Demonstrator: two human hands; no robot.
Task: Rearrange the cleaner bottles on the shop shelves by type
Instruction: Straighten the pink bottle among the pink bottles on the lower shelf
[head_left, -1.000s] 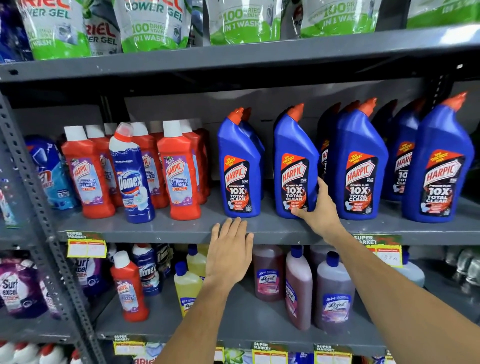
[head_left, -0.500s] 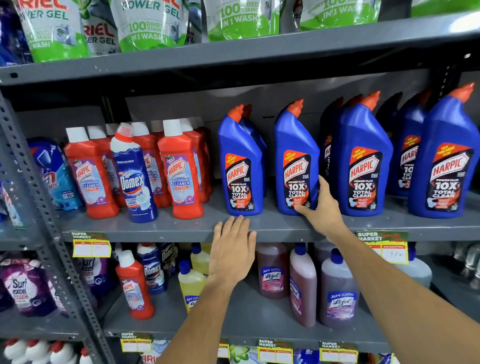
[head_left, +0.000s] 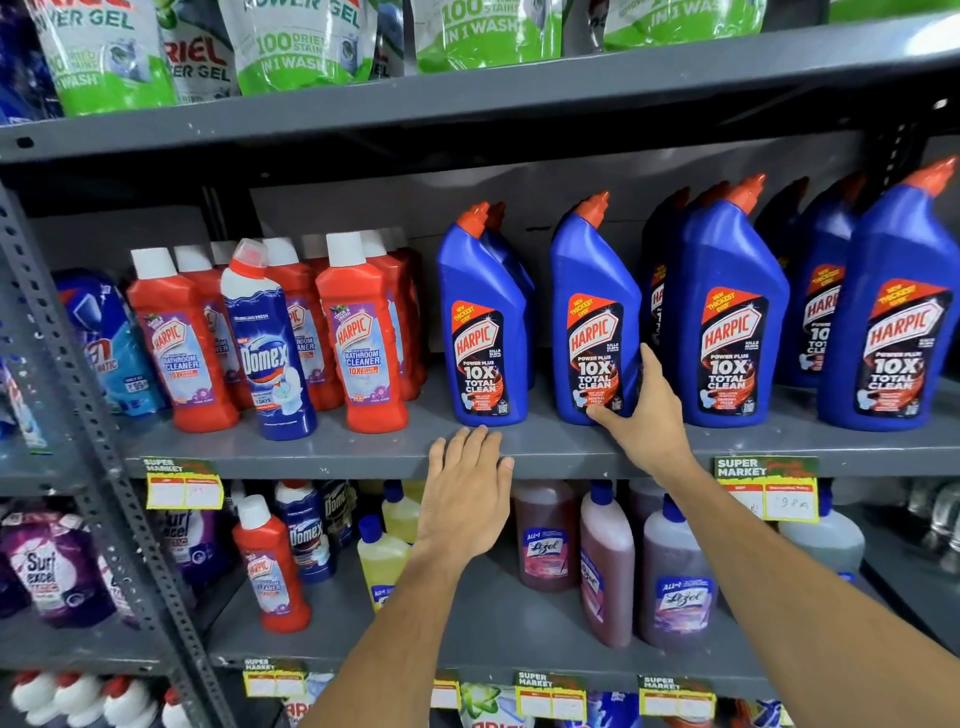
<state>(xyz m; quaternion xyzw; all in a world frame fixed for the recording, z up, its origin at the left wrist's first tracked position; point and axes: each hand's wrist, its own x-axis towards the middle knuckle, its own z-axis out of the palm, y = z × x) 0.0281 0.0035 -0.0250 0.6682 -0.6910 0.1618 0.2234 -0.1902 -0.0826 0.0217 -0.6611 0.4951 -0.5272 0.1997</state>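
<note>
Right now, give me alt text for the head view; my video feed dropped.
The right hand grips the base of a blue Harpic bottle on the middle shelf, while the left hand lies flat and empty at the shelf edge. A lone Domex bottle stands among red Harpic bottles.

Blue Harpic bottle (head_left: 592, 312), orange cap (head_left: 595, 203)

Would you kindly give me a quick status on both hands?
Right hand gripping blue Harpic toilet-cleaner bottle. Left hand open, flat on grey shelf edge. Blue Domex bottle stands among red ones.
</note>
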